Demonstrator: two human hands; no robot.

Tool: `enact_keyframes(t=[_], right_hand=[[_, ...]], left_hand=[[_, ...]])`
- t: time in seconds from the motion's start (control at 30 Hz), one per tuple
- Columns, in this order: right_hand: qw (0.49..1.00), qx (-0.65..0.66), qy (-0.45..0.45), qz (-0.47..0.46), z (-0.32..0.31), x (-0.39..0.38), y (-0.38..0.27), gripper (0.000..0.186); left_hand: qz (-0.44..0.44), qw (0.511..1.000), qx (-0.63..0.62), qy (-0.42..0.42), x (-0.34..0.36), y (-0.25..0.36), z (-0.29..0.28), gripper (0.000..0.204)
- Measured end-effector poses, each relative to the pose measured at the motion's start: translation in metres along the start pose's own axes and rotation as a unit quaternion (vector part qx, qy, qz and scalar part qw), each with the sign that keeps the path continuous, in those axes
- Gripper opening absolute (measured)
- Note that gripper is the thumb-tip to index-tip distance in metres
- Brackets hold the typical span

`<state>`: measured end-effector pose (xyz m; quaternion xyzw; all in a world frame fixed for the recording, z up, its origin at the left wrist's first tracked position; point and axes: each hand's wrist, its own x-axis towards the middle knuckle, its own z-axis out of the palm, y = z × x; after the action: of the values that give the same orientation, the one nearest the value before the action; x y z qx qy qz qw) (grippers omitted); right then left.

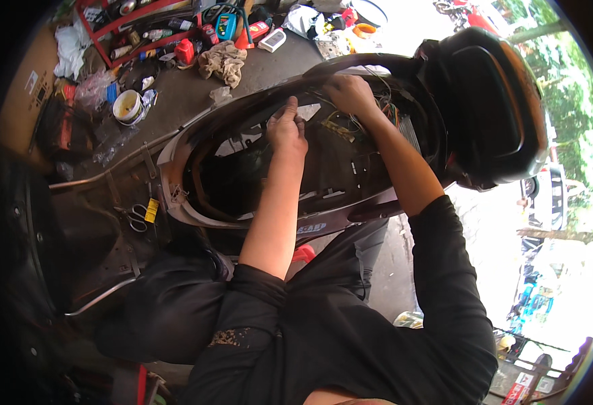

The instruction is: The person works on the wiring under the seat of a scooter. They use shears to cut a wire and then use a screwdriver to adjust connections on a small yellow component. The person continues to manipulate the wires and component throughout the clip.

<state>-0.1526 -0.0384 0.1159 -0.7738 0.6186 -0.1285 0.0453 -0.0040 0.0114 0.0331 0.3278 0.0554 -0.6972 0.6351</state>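
Note:
Before me is a dark scooter body (350, 214) with its seat off and the inner cavity exposed. My left hand (288, 128) is over the middle of this opening, fingers curled in and thumb pointing away from me; what it may hold is hidden. Farther right, my right hand (350, 94) bends down at the far rim, its fingers closed close to thin cables; I cannot make out what is in them. A bundle of coloured wires (392, 113) lies just right of that hand. Yellowish wiring (339, 128) runs inside the cavity between both arms.
A black top case (492, 108) rises at the scooter's rear. Scissors (136, 217) and a yellow item (151, 210) rest on the footboard. Beyond are a white bucket (128, 106), a crumpled rag (223, 63), a white bottle (272, 40) and a red rack (97, 34) with bottles.

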Motion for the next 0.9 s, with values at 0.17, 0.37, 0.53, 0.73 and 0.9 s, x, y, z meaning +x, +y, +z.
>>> enact_keyframes(t=[0.17, 0.37, 0.53, 0.73, 0.9], right_hand=[[0.999, -0.008, -0.024, 0.049, -0.006, 0.000, -0.002, 0.028], [0.997, -0.005, -0.046, 0.056, -0.011, -0.006, -0.005, 0.029], [0.998, 0.015, -0.058, 0.028, -0.009, 0.003, -0.031, 0.029], [0.998, 0.002, -0.041, 0.056, -0.009, -0.003, 0.006, 0.030], [0.998, 0.014, -0.020, 0.057, -0.007, -0.001, -0.011, 0.029]], left_hand=[[0.066, 0.994, 0.077, 0.045, -0.011, 0.041, 0.029, 0.037], [0.259, 0.916, 0.303, -0.049, 0.003, 0.132, 0.082, 0.051], [0.471, 0.782, 0.409, -0.021, 0.115, 0.209, 0.011, 0.026], [0.361, 0.833, 0.420, 0.027, 0.063, 0.111, 0.028, 0.034], [0.084, 0.910, 0.400, -0.075, 0.035, -0.003, -0.002, 0.016]])
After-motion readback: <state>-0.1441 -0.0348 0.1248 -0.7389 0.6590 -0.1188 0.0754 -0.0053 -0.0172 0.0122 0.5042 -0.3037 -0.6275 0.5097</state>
